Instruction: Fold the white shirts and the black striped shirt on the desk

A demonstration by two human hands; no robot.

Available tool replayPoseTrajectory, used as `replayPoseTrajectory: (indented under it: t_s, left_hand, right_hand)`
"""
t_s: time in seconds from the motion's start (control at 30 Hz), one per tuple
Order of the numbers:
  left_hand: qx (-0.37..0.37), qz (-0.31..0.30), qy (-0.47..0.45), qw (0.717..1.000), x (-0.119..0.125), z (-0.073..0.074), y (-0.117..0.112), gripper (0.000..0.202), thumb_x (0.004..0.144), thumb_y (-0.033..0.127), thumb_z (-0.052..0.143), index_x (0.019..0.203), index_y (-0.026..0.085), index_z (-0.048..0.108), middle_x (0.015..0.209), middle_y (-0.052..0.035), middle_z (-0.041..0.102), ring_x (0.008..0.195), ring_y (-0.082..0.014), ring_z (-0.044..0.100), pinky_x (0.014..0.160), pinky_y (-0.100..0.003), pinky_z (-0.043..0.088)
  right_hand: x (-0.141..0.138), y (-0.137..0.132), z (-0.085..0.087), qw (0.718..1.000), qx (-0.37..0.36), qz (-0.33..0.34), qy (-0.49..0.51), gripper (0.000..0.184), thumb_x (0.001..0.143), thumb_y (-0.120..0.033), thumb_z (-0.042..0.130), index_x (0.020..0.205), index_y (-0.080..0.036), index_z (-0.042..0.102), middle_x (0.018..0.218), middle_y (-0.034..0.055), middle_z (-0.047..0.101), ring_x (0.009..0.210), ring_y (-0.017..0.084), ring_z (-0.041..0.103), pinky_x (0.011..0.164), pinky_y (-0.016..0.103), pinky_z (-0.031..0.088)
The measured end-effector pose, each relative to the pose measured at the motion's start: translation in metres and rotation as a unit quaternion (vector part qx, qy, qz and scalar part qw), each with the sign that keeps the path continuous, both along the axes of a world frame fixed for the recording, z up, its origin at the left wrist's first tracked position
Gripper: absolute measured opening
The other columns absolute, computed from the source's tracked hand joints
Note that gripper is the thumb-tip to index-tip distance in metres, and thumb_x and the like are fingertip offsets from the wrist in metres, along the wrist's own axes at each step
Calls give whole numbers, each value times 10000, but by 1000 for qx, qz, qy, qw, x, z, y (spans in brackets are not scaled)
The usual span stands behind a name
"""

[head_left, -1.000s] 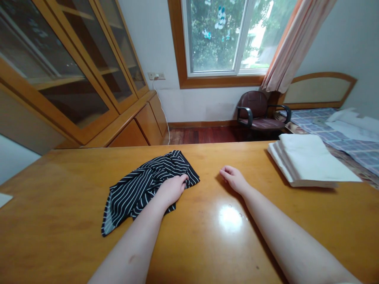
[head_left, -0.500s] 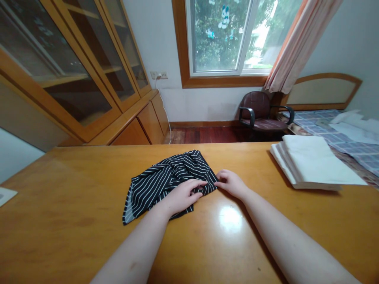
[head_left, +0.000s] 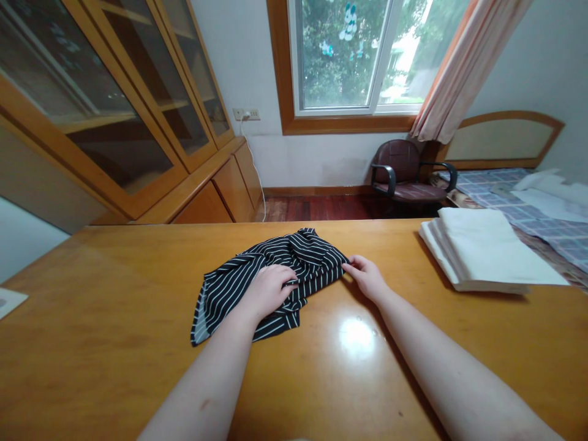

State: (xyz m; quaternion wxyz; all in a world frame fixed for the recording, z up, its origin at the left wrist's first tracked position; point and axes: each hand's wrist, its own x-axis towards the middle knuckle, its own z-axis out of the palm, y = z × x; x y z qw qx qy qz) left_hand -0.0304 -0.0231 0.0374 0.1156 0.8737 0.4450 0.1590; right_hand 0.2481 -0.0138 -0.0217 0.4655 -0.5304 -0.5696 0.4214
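A black garment with white stripes (head_left: 239,282) lies crumpled on the wooden table, its pale inner side showing at the left edge. My right hand (head_left: 368,280) pinches the garment's right corner between thumb and fingers. Over the middle of the cloth, my left hand (head_left: 270,290) is closed, thumb and fingertips gripping a fold. Beneath my left hand and wrist, part of the fabric is hidden. Which kind of garment it is, I cannot make out from the bunched shape.
Folded white sheets (head_left: 491,251) are stacked on the table (head_left: 114,343) at the right. A white card (head_left: 10,301) lies at the left edge. Beyond the table are a glass-fronted cabinet (head_left: 169,177), a brown armchair (head_left: 399,168) and a bed (head_left: 542,202).
My right hand has moved away and slightly right, drawing the garment's right corner outward. My left hand has shifted left and up over the cloth. The right side now lies more stretched.
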Motion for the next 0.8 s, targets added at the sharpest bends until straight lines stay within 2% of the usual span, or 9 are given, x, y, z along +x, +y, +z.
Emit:
replayPoseTrajectory:
  t_s: [0.13,0.33,0.43,0.53,0.63,0.73,0.8]
  left_hand:
    - [22,28,-39,999,0,1,1,234,883,303,476,965,237,685,971,-30,703,922,-200,621,854,-356,462]
    - [29,79,-79,993,0,0,-1,263,893,319,443,987,234,673,989,-33,698,921,-206,628,819,-336,482]
    - [20,93,-98,991,0,-1,-2,262,895,320,436,989,228,661,1004,-37,691,935,-210,624,824,-338,479]
    - [13,108,-139,984,-1,-2,-1,266,901,320,412,976,221,647,980,-41,682,924,-207,619,817,-331,477]
    - [15,148,-214,965,-4,-5,0,261,902,331,405,955,214,632,956,-38,672,921,-205,613,827,-323,471]
    - [-1,195,-290,937,-6,-7,3,250,884,347,431,954,206,625,963,-39,669,950,-217,604,859,-338,461]
    - [-29,202,-336,919,-5,-8,5,258,873,357,443,965,199,625,973,-42,668,960,-220,600,882,-349,451]
  right_hand:
    - [0,1,1,999,13,-9,38,303,739,-480,628,692,-189,556,655,-17,557,632,131,497,633,270,398]
    - [-2,-1,-4,998,-19,17,51,305,733,-474,643,698,-198,517,602,-38,508,542,107,447,528,244,353]
    - [-1,-3,0,999,-11,16,49,290,730,-452,651,682,-196,524,600,-36,510,550,109,459,531,241,363]
    - [1,-6,7,998,6,35,60,228,757,-414,618,719,-191,597,679,-5,592,655,140,541,640,268,435]
    - [5,-7,9,993,7,87,84,209,757,-371,609,872,-206,664,885,30,677,867,191,607,838,333,456]
    - [8,-6,5,987,9,155,50,389,727,-396,658,1075,-224,647,1129,69,650,1076,242,571,974,407,400]
    - [8,-6,5,982,30,185,2,518,687,-451,701,1145,-220,626,1240,95,593,1169,273,516,1026,446,349]
